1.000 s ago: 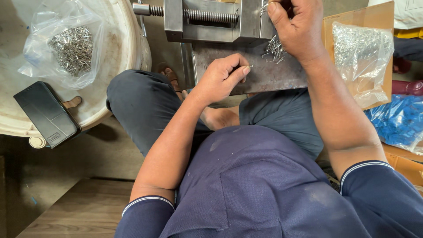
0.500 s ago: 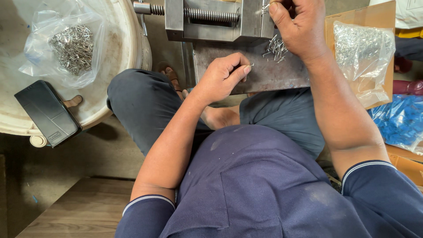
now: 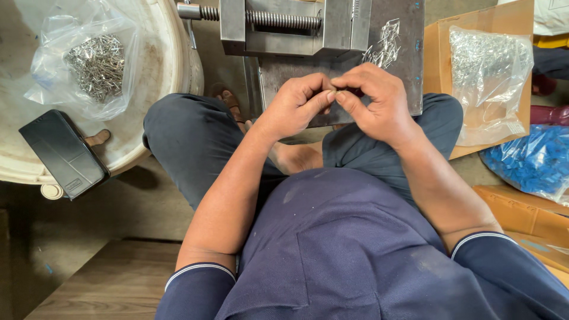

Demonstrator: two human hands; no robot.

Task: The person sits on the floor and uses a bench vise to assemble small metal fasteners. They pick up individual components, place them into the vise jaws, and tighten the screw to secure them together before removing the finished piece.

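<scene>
— Hands, where are they?
— Left hand (image 3: 296, 104) and right hand (image 3: 379, 101) meet fingertip to fingertip, pinching a small metal piece (image 3: 333, 93) just near of the vise (image 3: 296, 26).
— Step?
— I'd judge fitting it together; next calls for steady fine alignment.

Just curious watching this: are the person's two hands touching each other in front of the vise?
Touching. The head view shows the left hand and right hand with fingertips pressed together, no gap visible between them.
</scene>
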